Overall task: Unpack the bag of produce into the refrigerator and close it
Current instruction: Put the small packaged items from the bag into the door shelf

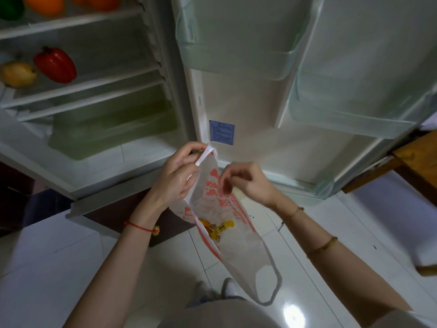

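Note:
A white plastic bag (236, 242) with orange print hangs in front of the open refrigerator (99, 95). My left hand (177, 176) pinches the bag's upper edge and handle. Just right of it, my right hand (246, 181) has its fingers curled at the bag's printed side; whether it grips the plastic is unclear. Small yellow and orange items (217, 229) show through the bag's lower part. On the middle shelf lie a red bell pepper (55, 65) and a yellow fruit (17, 74). Orange fruit (45, 4) and something green (10, 8) sit on the top shelf.
The refrigerator door (283, 91) stands wide open to the right, its door bins (354, 110) showing nothing inside. A greenish crisper drawer (111, 129) sits at the bottom. Wooden furniture (416, 162) stands at the right. My shoes (230, 287) are on the white tiled floor.

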`<state>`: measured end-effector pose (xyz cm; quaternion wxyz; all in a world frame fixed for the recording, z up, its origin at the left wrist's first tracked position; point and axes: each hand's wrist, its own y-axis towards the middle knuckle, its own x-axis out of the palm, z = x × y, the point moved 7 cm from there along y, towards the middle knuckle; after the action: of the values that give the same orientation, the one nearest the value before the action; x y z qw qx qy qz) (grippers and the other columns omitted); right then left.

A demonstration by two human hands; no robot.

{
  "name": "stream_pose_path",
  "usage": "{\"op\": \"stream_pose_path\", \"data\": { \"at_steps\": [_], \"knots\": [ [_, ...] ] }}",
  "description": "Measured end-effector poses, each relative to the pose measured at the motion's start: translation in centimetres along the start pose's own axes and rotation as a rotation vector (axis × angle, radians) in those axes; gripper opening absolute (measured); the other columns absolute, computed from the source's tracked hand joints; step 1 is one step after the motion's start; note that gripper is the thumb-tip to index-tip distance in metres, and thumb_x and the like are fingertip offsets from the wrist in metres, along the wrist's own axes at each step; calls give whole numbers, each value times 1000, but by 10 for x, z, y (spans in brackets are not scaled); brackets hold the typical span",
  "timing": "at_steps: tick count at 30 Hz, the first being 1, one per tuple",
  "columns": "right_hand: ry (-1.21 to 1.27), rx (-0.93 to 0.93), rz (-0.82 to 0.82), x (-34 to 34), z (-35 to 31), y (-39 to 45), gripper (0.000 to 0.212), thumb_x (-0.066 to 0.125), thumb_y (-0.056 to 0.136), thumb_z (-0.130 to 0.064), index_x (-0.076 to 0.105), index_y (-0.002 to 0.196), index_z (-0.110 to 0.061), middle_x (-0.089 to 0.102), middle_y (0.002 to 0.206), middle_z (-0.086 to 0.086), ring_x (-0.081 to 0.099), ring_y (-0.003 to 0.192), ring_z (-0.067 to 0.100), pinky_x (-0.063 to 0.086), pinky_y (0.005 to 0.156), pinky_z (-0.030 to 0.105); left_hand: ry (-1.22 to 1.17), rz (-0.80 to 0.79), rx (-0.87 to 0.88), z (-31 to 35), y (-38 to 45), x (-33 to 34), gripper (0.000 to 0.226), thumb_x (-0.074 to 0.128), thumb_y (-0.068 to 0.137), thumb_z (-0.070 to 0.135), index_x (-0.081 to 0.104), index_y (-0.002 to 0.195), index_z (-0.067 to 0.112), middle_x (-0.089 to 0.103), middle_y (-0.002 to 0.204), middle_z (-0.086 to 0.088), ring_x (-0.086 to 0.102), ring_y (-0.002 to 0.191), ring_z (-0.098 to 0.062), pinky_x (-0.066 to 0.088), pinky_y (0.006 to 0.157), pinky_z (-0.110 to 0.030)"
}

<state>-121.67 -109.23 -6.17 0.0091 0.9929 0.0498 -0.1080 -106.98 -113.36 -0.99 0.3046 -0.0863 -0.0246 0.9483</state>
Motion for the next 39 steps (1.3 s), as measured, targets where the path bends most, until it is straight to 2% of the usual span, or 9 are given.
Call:
{"op": "stream_pose_path", "data": {
  "at_steps": [8,13,18,23,27,32,35,37,39],
  "knots": [
    [-729,283,-426,94,94,-6,25,46,95,-15,67,106,-6,66,108,12,61,101,29,49,93,39,-6,-12,3,11,-16,2,41,35,94,-10,55,122,12,67,74,7,30,33,-2,21,35,-11],
    [-838,477,-471,120,139,-6,44,53,96,-27,43,136,-12,54,131,13,53,118,31,43,102,39,-48,-44,63,25,-29,-3,39,41,86,4,56,119,17,68,83,0,28,33,-4,22,36,-10],
    [-1080,471,-474,133,172,-5,65,55,95,-33,24,147,-9,42,138,19,49,123,39,44,99,45,-47,-103,116,41,-40,-4,40,39,86,2,58,117,19,61,94,-28,23,34,-10,23,37,-11],
    [-1213,447,-379,143,188,-5,68,62,89,-34,30,145,-11,46,133,17,53,116,37,45,94,44,-27,-156,134,53,-51,-6,39,37,93,-7,54,120,16,67,94,-16,23,35,-9,23,37,-11],
    [-1378,387,-318,146,196,0,68,83,54,-49,67,116,-28,68,92,2,66,64,19,52,55,30,-21,-169,116,53,-55,-9,44,32,94,-16,54,121,12,70,92,-4,23,35,-8,23,37,-11],
    [-1326,281,-351,151,221,-3,85,87,26,-38,54,103,-21,68,78,3,62,51,22,51,46,31,-54,-172,66,48,-58,-13,42,30,94,-17,51,122,6,68,82,-2,22,34,-7,22,36,-11],
    [-1395,263,-398,147,207,-6,63,88,38,-42,70,97,-28,70,84,-4,68,68,18,58,60,37,-64,-172,48,46,-61,-15,40,30,94,-17,50,122,4,65,77,-1,22,34,-8,22,35,-11],
    [-1465,236,-519,148,215,-12,58,80,64,-40,64,118,-23,67,111,1,66,99,24,56,82,45,-62,-171,42,47,-62,-16,41,30,94,-17,50,122,5,67,83,-5,20,34,-9,21,35,-10],
    [-1514,221,-518,142,225,-12,73,89,42,-38,69,110,-18,69,100,6,67,90,29,58,72,45,-53,-167,39,48,-64,-17,41,29,93,-18,50,121,5,67,92,-18,19,34,-10,21,36,-10]
  ]
}}
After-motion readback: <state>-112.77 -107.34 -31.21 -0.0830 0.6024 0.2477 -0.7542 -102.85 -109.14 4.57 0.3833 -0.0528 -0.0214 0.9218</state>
